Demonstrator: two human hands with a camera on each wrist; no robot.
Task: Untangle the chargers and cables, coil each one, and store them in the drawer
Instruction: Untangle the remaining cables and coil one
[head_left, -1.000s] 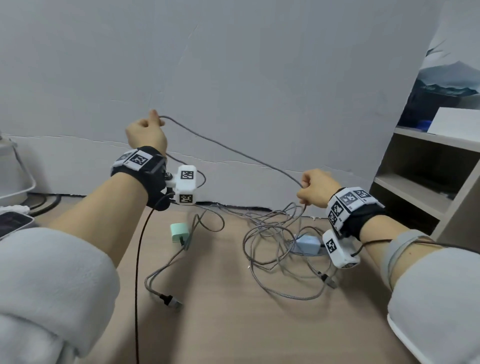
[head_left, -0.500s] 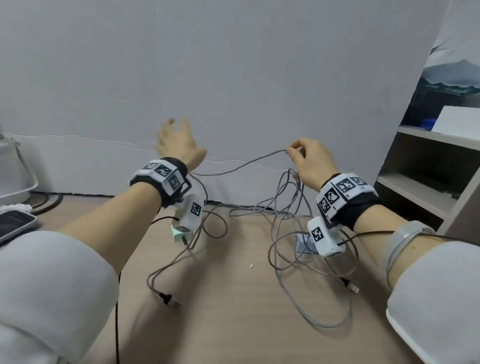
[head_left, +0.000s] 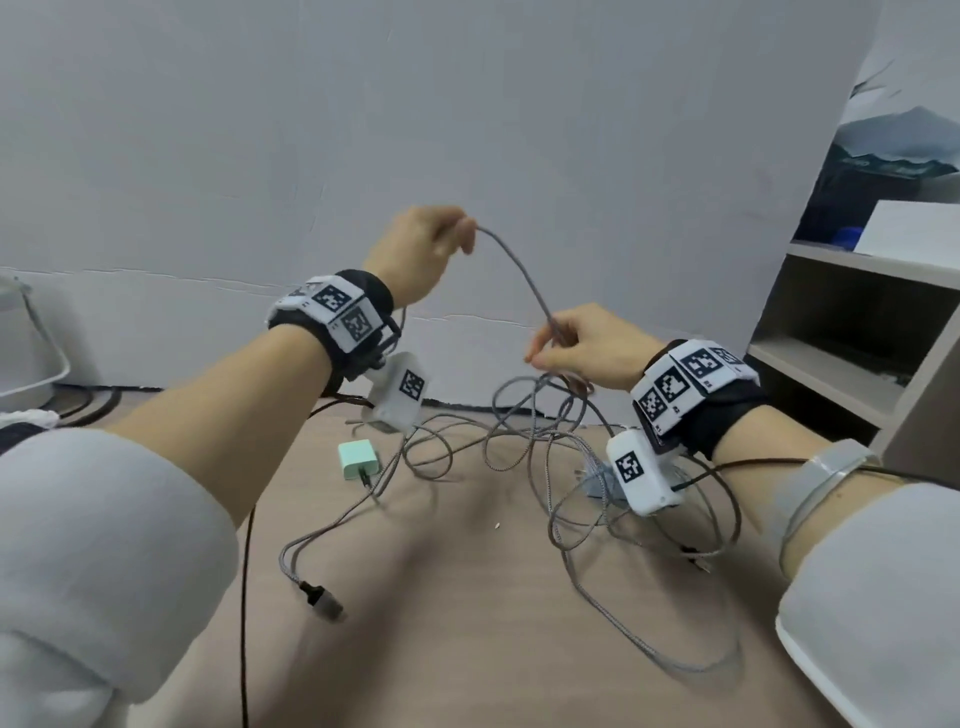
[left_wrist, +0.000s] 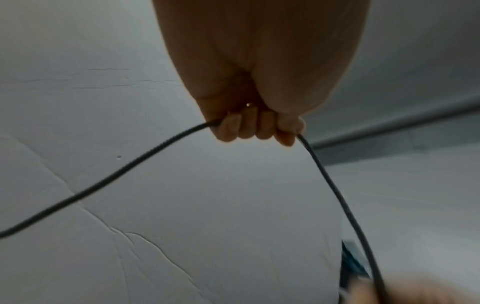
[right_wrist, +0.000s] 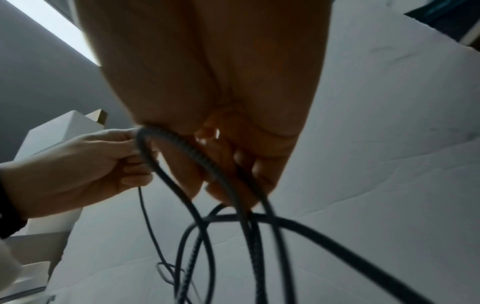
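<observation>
- Cable, grey braided (head_left: 524, 280): one raised span runs between both hands above the table; the rest trails down into the tangle.
- Left hand (head_left: 415, 249): fingers (left_wrist: 249, 127) curled round the cable, which leaves the fist on both sides in the left wrist view. The hand is held higher than the right one.
- Right hand (head_left: 592, 348): fingers (right_wrist: 233, 174) closed on the same cable and on several gathered loops that hang below the palm, as the right wrist view shows. The loops look like the start of a coil, though they are blurred.
- Tangle of cables (head_left: 545, 441): lies on the table (head_left: 467, 649) beneath and between the hands, strands crossing one another; how many separate cables it holds cannot be told.
- Green charger (head_left: 357, 458): rests on the table left of the tangle, with a cable running from it towards a loose USB plug (head_left: 322, 603) nearer the viewer.
- Pale blue charger (head_left: 597, 480): partly hidden behind the right wrist camera, within the tangle.
- Shelf unit (head_left: 852, 364): stands at the right edge; no drawer can be made out in any view.
- Step in hand (judgement): drawing one cable free while looping it into the right hand; nothing appears stored yet.
- Next move (judgement): the left hand should feed its span to the right as a further loop, sliding along the cable and pulling gently, since the crossed strands may snag or drag a charger.
</observation>
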